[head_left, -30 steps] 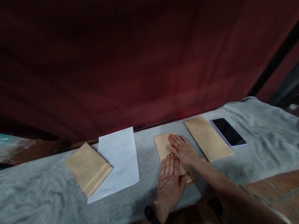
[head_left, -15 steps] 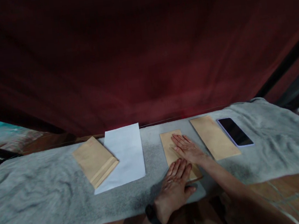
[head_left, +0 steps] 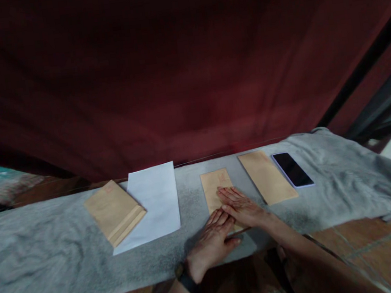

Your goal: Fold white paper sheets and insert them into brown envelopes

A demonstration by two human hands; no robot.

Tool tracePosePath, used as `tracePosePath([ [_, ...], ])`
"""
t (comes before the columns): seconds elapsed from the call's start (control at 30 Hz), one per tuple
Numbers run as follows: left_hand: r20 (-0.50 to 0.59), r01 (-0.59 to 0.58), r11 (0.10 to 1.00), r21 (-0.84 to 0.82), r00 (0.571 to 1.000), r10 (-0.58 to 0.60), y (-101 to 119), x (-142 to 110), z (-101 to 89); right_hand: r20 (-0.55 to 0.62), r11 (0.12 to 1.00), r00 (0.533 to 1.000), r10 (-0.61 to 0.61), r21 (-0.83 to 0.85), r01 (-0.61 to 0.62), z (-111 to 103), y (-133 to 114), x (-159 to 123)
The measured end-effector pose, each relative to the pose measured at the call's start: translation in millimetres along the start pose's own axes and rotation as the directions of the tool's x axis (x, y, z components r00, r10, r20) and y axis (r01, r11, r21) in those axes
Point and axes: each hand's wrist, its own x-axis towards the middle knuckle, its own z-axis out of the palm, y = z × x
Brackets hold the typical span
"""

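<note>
A brown paper envelope (head_left: pixel 212 187) with a faint reddish print lies on the grey cloth, partly covered by both hands. My left hand (head_left: pixel 213 237), with a dark watch on the wrist, rests flat over its near left part. Across the middle of the envelope lies my right hand (head_left: pixel 241 205), fingers stretched out and pointing up to the left. The fingertips of the left hand meet the right hand's thumb side. Neither hand grips anything. The near end of the envelope is mostly hidden under the hands.
To the right are another brown envelope (head_left: pixel 267 178) and a phone (head_left: pixel 293 169) with a lilac edge. Leftward, a stack of brown envelopes (head_left: pixel 114 211) overlaps white paper (head_left: pixel 155 199). The grey cloth (head_left: pixel 52 259) has wrinkles. Behind it hangs a dark red curtain (head_left: pixel 189 95).
My right hand has slid down the envelope toward me, uncovering the printed mark near its far end. The left hand stays flat on the near part. The whole view has shifted slightly.
</note>
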Motion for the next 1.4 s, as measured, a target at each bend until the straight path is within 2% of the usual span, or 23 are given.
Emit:
tracePosePath([
  [0.1,0.038,-0.005,1.0,-0.023,0.999,0.006,-1.1,1.4,-4.9,0.039,0.999,0.999,-0.016,0.03,0.014,-3.8,-3.9,-7.3],
  [0.23,0.031,-0.036,0.998,-0.041,0.999,0.038,-1.0,2.7,-6.3,0.027,0.998,1.0,-0.012,0.055,0.01,-5.1,-5.4,-11.9],
  [0.4,0.028,-0.028,0.999,-0.028,0.999,0.029,-5.1,3.7,-3.3,-0.067,0.999,0.998,-0.013,-0.051,0.009,2.4,1.5,-4.9],
  [0.6,-0.022,-0.067,0.994,-0.09,0.998,0.065,-11.3,6.4,-4.2,-0.214,0.97,0.971,0.111,-0.188,-0.152,4.6,13.6,11.1],
  [0.73,-0.059,-0.068,0.99,-0.123,0.996,0.061,-11.1,5.3,-5.4,-0.238,0.954,0.961,0.142,-0.225,-0.197,3.6,18.4,14.6],
  [0.93,-0.096,-0.07,0.993,-0.091,0.994,0.061,-9.4,-1.4,-3.7,-0.255,0.962,0.962,0.102,-0.219,-0.161,1.0,18.3,4.7],
  [1.17,-0.167,-0.005,0.999,-0.044,0.986,-0.002,5.0,-7.9,-9.3,-0.225,0.984,0.974,0.034,-0.164,-0.072,-5.7,16.5,-13.0],
  [1.4,-0.171,0.081,0.996,-0.032,0.982,-0.085,4.1,-8.0,-6.7,-0.065,1.0,0.998,0.003,-0.03,-0.004,-15.0,10.6,-34.8],
])
